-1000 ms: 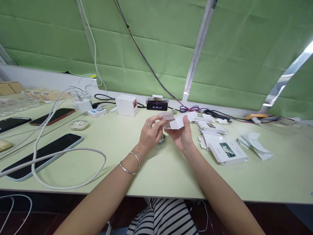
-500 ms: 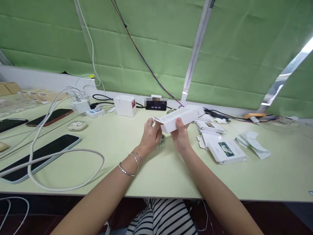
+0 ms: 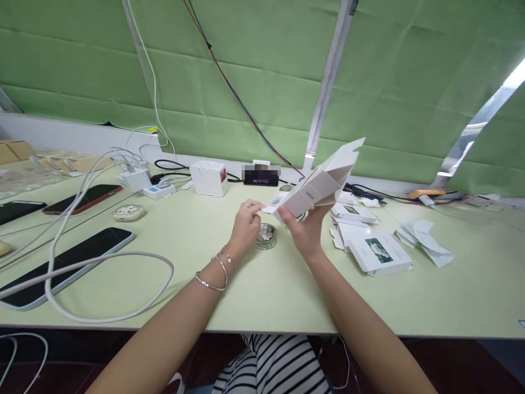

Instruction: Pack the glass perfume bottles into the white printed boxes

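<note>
White carton (image 3: pixel 314 189), seen in the head view, is held up off the table (image 3: pixel 197 232) in front of the person, tilted so that its far end rises to the right with the flaps spread and unfolded, while the lower left end, marked with what looks like a barcode, points toward the other hand. The right hand (image 3: pixel 307 232) grips it, thumb on the near face and the other fingers largely hidden underneath. The left hand (image 3: pixel 246 227) has its fingers bent near that lower end; whether they touch or pinch its edge, I cannot tell. Just beside the left hand, a round glass dish (image 3: pixel 266 235) with something pale inside sits on the table, and a second glass piece (image 3: pixel 287 187) shows partly behind the carton. To the right lie a flat box with a flower picture (image 3: pixel 381 253) and crumpled paper (image 3: pixel 424 241), both apart from the hands. My judgement is that the step in hand is turning the carton and working its end flaps, with the dish outside it. From this pose, the next move would call for a steady right-hand hold and a light left-hand touch on the flaps, since thin card probably creases easily.
</note>
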The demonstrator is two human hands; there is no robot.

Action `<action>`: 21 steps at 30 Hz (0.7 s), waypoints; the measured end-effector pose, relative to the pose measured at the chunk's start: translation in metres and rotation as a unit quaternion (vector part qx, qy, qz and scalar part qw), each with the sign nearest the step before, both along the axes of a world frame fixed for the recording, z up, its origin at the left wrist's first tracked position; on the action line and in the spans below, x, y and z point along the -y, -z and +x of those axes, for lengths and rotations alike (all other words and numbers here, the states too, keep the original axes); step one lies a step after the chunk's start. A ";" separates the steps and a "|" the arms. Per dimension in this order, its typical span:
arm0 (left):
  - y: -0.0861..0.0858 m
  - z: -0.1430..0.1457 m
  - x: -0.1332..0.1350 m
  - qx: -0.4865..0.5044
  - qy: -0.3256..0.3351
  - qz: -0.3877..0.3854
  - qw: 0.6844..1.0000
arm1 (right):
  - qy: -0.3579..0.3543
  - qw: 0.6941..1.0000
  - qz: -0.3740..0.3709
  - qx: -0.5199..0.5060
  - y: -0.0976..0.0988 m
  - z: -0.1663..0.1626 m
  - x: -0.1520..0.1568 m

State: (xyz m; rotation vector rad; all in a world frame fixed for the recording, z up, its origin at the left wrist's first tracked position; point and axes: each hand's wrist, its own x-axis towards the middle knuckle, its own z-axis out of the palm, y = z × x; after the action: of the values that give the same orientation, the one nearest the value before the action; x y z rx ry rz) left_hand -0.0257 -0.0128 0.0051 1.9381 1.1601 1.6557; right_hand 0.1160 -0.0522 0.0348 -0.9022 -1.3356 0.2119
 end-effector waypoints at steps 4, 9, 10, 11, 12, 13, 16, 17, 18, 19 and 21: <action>-0.007 -0.004 -0.001 0.155 0.016 0.050 0.986 | 0.193 0.965 0.026 0.175 -0.001 0.010 -0.003; -0.017 0.004 0.006 0.273 0.174 -0.001 0.946 | 0.232 0.895 0.013 0.381 0.006 0.007 -0.004; -0.018 0.005 0.006 0.299 0.167 -0.019 0.939 | 0.233 0.888 0.013 0.396 0.006 0.006 -0.004; -0.020 0.005 0.006 0.322 0.160 -0.035 0.932 | 0.235 0.883 0.012 0.406 0.006 0.006 -0.004; -0.021 0.005 0.005 0.341 0.159 -0.050 0.925 | 0.237 0.879 0.011 0.414 0.006 0.007 -0.004; -0.022 0.004 0.004 0.359 0.165 -0.063 0.916 | 0.239 0.875 0.010 0.421 0.006 0.007 -0.004; -0.025 0.001 0.002 0.396 0.184 -0.110 0.893 | 0.239 0.861 0.011 0.448 0.005 0.011 -0.004; -0.025 -0.001 0.002 0.402 0.180 -0.128 0.889 | 0.237 0.856 0.015 0.459 0.004 0.012 -0.004; -0.026 -0.003 0.000 0.409 0.170 -0.142 0.885 | 0.235 0.850 0.019 0.471 0.004 0.014 -0.005; -0.026 -0.005 -0.001 0.423 0.154 -0.151 0.880 | 0.234 0.845 0.023 0.480 0.004 0.016 -0.006; -0.027 -0.013 -0.006 0.479 0.112 -0.148 0.858 | 0.240 0.845 0.024 0.478 0.004 0.020 -0.008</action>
State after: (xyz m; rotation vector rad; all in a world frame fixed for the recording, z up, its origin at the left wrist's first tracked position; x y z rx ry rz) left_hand -0.0384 -0.0066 0.0319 0.7864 0.6729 1.8012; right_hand 0.1361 -0.0441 0.0308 -1.3426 -1.9322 -0.7642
